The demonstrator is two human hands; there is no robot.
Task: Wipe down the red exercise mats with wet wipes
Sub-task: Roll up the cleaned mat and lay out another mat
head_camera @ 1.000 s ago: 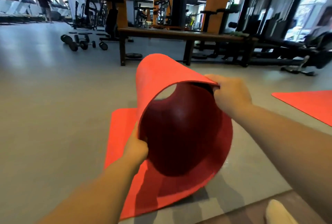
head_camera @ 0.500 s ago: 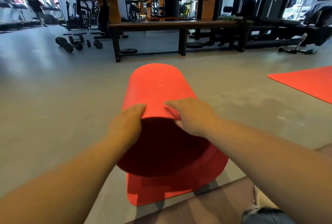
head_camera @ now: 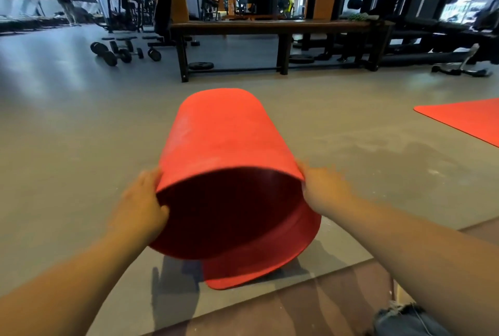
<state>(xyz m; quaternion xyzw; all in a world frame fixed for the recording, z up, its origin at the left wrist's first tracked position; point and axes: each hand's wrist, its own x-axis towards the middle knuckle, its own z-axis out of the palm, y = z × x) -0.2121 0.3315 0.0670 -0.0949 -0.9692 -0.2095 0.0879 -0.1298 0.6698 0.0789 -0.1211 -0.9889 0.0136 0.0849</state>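
Head — left hand [head_camera: 137, 206], right hand [head_camera: 324, 192] hold rolled mat [head_camera: 224, 136]

A red exercise mat [head_camera: 224, 133] fills the centre of the frame, curled into a wide, open tube with its dark mouth facing the camera. Its loose end lies flat on the floor [head_camera: 81, 133] at lower centre. A second red mat [head_camera: 464, 119] lies flat at the right edge.

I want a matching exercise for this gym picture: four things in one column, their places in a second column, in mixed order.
1 rolled red mat
2 flat red mat
3 dumbbells
4 dark bench

a floor, far left
b between left hand and right hand
c floor, right edge
d behind the roll, middle

Pairs: 1-b, 2-c, 3-a, 4-d
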